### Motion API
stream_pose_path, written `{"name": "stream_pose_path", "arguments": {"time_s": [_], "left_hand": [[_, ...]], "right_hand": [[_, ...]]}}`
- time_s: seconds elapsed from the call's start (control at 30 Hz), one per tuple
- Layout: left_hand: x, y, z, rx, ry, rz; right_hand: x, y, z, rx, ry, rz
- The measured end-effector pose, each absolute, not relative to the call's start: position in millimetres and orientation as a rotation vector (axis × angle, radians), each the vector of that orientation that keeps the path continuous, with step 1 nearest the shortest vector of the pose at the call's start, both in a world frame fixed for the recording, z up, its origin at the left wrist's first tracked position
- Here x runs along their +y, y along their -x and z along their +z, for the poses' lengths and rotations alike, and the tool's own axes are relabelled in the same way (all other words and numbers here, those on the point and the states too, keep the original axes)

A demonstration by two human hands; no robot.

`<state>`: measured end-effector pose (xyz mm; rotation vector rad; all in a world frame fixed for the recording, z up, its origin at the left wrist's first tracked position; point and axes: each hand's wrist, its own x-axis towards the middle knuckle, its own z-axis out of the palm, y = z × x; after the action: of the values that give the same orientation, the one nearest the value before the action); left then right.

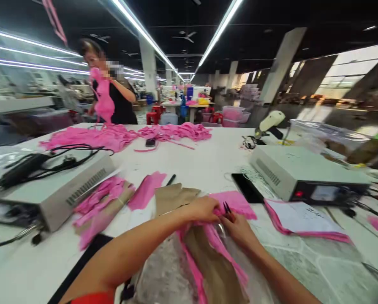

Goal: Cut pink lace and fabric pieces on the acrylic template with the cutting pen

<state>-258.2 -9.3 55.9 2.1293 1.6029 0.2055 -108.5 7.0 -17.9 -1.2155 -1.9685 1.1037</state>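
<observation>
Pink fabric (235,202) with brown paper (212,266) against it lies at the near edge of the table, in front of me. My left hand (204,208) pinches the pink fabric, its fingers pressed together. Close beside it on the right, my right hand (235,223) is closed around small dark scissors or snips (227,207), whose tips point up over the fabric. The two hands almost touch. More brown paper (172,198) and a flat pink piece (147,190) lie just beyond my left forearm.
Grey boxes flank the work, one left (55,190), one right (309,169). A black phone (247,188) and a paper-topped pink stack (309,217) lie at right. Pink fabric heaps (90,137) line the far edge. A person (112,93) beyond holds pink pieces.
</observation>
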Motion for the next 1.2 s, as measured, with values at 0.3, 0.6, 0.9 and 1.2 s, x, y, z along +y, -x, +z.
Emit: {"name": "stream_pose_path", "arguments": {"time_s": [0.3, 0.6, 0.9, 1.2], "left_hand": [[2.1, 260.2, 54.6, 1.503, -2.388, 0.165], [13.7, 265.1, 46.4, 1.290, -2.461, 0.318], [21.5, 277.7, 46.8, 1.010, -2.184, 0.474], [35.8, 278.7, 34.8, 0.809, -1.870, 0.428]], "right_hand": [[11.5, 98.6, -15.3, -1.745, 1.264, 1.159], [8.6, 94.3, -14.4, -1.566, 1.223, 1.042], [26.4, 95.5, -23.1, -1.363, 1.208, 1.177], [32.3, 95.3, -21.6, -1.211, 1.156, 1.337]]}}
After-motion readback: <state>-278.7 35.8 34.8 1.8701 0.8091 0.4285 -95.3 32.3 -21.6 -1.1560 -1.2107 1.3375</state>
